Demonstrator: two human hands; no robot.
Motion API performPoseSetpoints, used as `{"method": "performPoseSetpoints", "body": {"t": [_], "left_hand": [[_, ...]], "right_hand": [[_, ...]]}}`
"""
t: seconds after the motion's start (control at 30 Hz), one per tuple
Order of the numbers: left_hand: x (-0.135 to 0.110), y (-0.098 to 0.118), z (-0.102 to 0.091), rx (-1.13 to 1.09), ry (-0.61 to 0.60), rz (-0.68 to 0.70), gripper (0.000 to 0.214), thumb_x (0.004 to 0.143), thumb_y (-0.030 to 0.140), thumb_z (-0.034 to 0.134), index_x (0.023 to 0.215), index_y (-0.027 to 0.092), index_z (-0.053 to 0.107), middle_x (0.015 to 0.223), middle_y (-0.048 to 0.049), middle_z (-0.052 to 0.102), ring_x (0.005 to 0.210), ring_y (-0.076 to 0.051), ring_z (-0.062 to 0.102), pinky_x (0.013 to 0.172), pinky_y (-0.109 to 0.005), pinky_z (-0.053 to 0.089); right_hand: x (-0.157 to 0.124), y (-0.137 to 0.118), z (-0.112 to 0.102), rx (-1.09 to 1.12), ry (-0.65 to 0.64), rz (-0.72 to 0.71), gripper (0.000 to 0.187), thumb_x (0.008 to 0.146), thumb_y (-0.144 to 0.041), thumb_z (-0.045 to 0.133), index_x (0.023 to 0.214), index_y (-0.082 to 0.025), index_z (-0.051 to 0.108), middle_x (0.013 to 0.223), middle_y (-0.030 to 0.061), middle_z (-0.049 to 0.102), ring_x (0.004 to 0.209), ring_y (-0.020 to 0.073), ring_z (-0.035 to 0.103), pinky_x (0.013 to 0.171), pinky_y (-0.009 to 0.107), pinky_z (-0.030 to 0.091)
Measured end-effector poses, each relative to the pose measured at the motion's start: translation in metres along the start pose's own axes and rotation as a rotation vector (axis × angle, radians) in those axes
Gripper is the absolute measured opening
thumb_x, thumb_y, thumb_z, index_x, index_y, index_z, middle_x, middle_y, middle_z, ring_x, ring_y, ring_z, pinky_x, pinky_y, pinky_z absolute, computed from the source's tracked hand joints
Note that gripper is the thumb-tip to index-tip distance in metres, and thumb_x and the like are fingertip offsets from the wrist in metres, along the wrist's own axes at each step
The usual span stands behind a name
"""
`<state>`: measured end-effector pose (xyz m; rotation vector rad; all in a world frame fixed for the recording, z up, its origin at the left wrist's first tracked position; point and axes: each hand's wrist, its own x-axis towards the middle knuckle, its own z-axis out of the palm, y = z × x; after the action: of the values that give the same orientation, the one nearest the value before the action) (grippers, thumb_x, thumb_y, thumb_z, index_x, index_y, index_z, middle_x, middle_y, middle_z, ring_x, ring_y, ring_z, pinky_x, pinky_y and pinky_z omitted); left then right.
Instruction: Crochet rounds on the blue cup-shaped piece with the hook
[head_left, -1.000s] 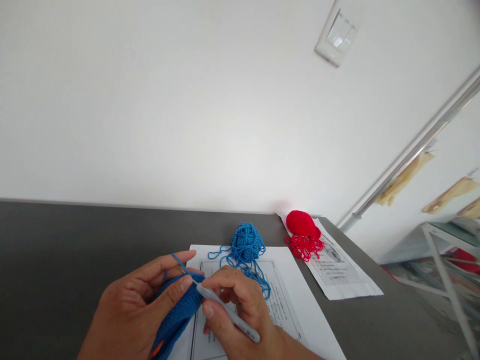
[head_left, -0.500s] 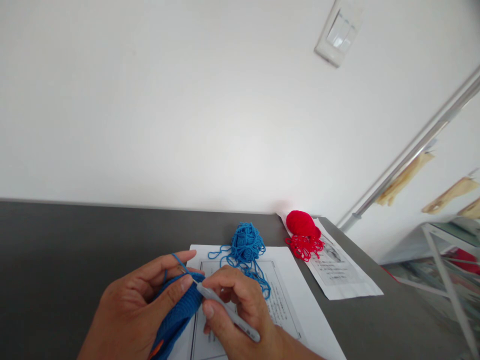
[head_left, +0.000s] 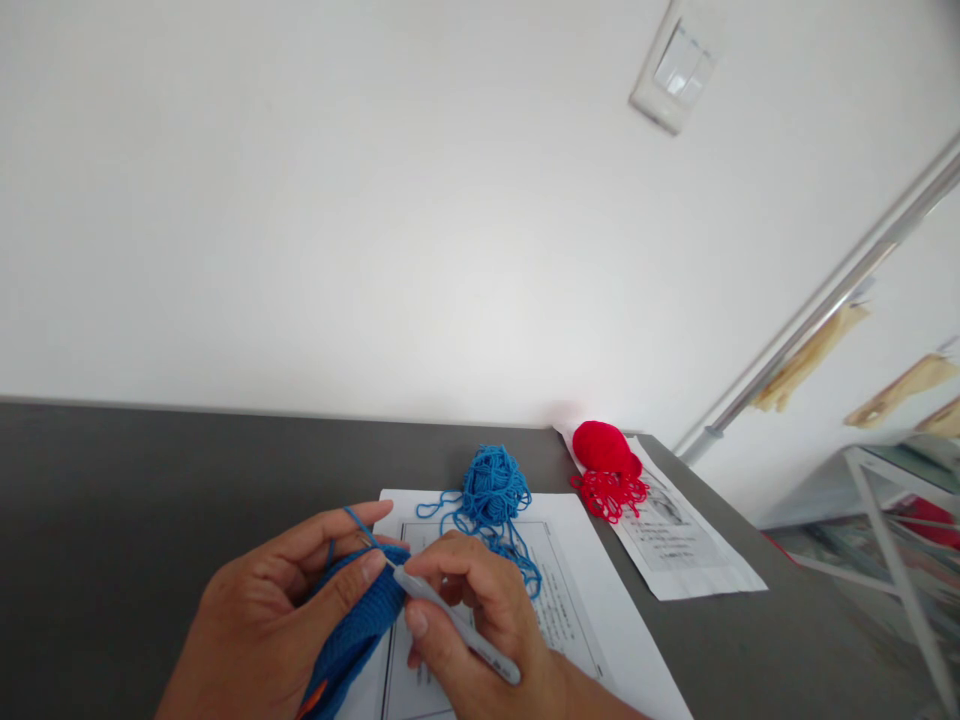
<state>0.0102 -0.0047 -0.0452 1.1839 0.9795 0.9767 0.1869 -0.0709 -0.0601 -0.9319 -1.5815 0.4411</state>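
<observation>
Table (head_left: 150, 500) in front of me, wall (head_left: 375, 200) behind it. Knitting (head_left: 367, 620) in my left hand (head_left: 270, 600), over the first sheet's (head_left: 622, 615) left edge. My right hand (head_left: 495, 610) just right of it, with the hook (head_left: 472, 635), front end at the knitting's top edge. Yarn ball (head_left: 495, 485) beyond my right hand, on that sheet's far edge, strands trailing nearer. Further right: second sheet (head_left: 709, 575), second yarn ball (head_left: 602, 446) on its far end. Light switch (head_left: 681, 65) on wall, upper right. Rack (head_left: 889, 530) right of table.
</observation>
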Motion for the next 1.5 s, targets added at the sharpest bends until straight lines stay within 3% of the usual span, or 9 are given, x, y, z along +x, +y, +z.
{"method": "performPoseSetpoints", "body": {"t": [0.17, 0.3, 0.5, 0.77, 1.0, 1.33, 1.5], "left_hand": [[-0.005, 0.008, 0.007, 0.002, 0.046, 0.023, 0.049, 0.065, 0.048, 0.090, 0.104, 0.020, 0.082, 0.085, -0.0069, 0.084, 0.080, -0.026, 0.080, 0.066, -0.024, 0.063], [-0.010, 0.015, 0.013, -0.011, 0.052, 0.021, 0.044, 0.070, 0.041, 0.086, 0.107, 0.017, 0.081, 0.078, -0.0055, 0.082, 0.073, -0.022, 0.077, 0.063, -0.022, 0.059], [-0.014, 0.021, 0.018, -0.140, 0.014, 0.015, 0.040, 0.072, 0.030, 0.084, 0.109, 0.015, 0.079, 0.082, -0.0049, 0.082, 0.072, -0.017, 0.073, 0.065, -0.020, 0.055], [-0.018, 0.023, 0.019, -0.247, 0.000, -0.021, 0.046, 0.072, 0.029, 0.086, 0.115, 0.015, 0.079, 0.084, -0.0050, 0.081, 0.072, -0.015, 0.069, 0.066, -0.021, 0.053], [-0.016, 0.021, 0.017, -0.282, -0.051, 0.009, 0.046, 0.073, 0.029, 0.087, 0.116, 0.016, 0.080, 0.084, -0.0066, 0.081, 0.071, -0.015, 0.068, 0.064, -0.022, 0.052], [-0.018, 0.023, 0.017, -0.345, -0.097, -0.009, 0.044, 0.075, 0.025, 0.088, 0.118, 0.018, 0.080, 0.076, -0.0037, 0.080, 0.063, -0.011, 0.065, 0.057, -0.018, 0.048], [-0.019, 0.023, 0.018, -0.316, -0.039, 0.020, 0.040, 0.075, 0.025, 0.088, 0.114, 0.018, 0.081, 0.083, -0.0054, 0.082, 0.067, -0.012, 0.068, 0.062, -0.019, 0.051]], "right_hand": [[0.003, 0.000, -0.001, -0.018, -0.001, -0.031, 0.021, 0.093, -0.018, 0.066, 0.113, -0.024, 0.067, 0.086, 0.0021, 0.065, 0.069, 0.0124, 0.063, 0.062, 0.025, 0.052], [0.003, -0.002, -0.004, 0.011, -0.036, -0.047, 0.028, 0.094, -0.013, 0.064, 0.119, -0.026, 0.066, 0.087, 0.0014, 0.066, 0.068, 0.0118, 0.064, 0.064, 0.025, 0.054], [0.005, -0.006, -0.011, -0.083, -0.095, -0.089, 0.037, 0.095, -0.006, 0.061, 0.125, -0.027, 0.065, 0.098, 0.0049, 0.069, 0.077, 0.0149, 0.069, 0.064, 0.027, 0.058], [0.001, -0.009, -0.014, -0.095, -0.112, -0.090, 0.045, 0.094, -0.003, 0.060, 0.131, -0.028, 0.064, 0.101, 0.0082, 0.070, 0.080, 0.0178, 0.072, 0.063, 0.028, 0.061], [0.003, -0.017, -0.013, 0.097, -0.025, 0.037, 0.034, 0.096, -0.010, 0.063, 0.123, -0.029, 0.070, 0.091, 0.0039, 0.071, 0.066, 0.0141, 0.072, 0.061, 0.027, 0.063], [0.001, -0.011, -0.010, 0.513, 0.018, 0.380, 0.019, 0.100, -0.027, 0.065, 0.114, -0.030, 0.077, 0.084, 0.0014, 0.069, 0.060, 0.0131, 0.073, 0.054, 0.025, 0.062], [0.006, -0.013, -0.013, 0.385, 0.001, 0.260, 0.023, 0.100, -0.019, 0.063, 0.116, -0.030, 0.075, 0.086, 0.0007, 0.070, 0.059, 0.0118, 0.073, 0.056, 0.024, 0.062]]}}
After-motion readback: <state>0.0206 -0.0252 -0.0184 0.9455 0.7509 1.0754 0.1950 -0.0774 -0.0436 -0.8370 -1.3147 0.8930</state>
